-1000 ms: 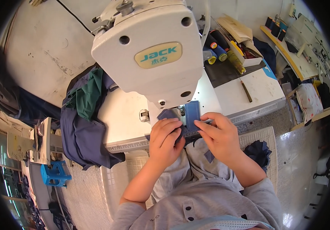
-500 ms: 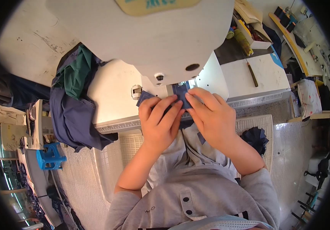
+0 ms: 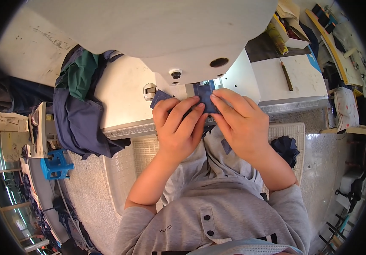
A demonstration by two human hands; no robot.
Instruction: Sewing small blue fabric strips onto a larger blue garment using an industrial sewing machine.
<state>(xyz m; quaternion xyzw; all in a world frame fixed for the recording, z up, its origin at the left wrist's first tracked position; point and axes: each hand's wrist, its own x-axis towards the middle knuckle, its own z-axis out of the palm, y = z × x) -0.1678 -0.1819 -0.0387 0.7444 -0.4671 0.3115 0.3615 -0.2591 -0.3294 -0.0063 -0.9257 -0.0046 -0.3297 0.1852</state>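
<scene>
A small piece of navy fabric (image 3: 204, 98) lies at the front of the white sewing machine (image 3: 183, 40), its far edge beneath the lit needle area. My left hand (image 3: 181, 125) pinches the fabric's left side, and a folded corner with a pale stitch line sticks out beyond its fingers. At the right edge of the same piece, my right hand (image 3: 240, 121) holds it between thumb and fingertips. The machine head hides part of the needle area. Both hands rest close together at the near edge of the machine bed.
Navy cloth (image 3: 78, 121) with a green piece (image 3: 81, 76) hangs over the table's left side. An awl-like tool (image 3: 286, 76) lies to the right. Crumpled navy cloth (image 3: 284, 148) rests in a pale plastic basket (image 3: 298, 131) below. A blue stool (image 3: 56, 165) stands lower left.
The view has shifted slightly, moving the machine up in the picture. My right fingers sit a little farther apart from my left ones, showing more of the navy fabric between them.
</scene>
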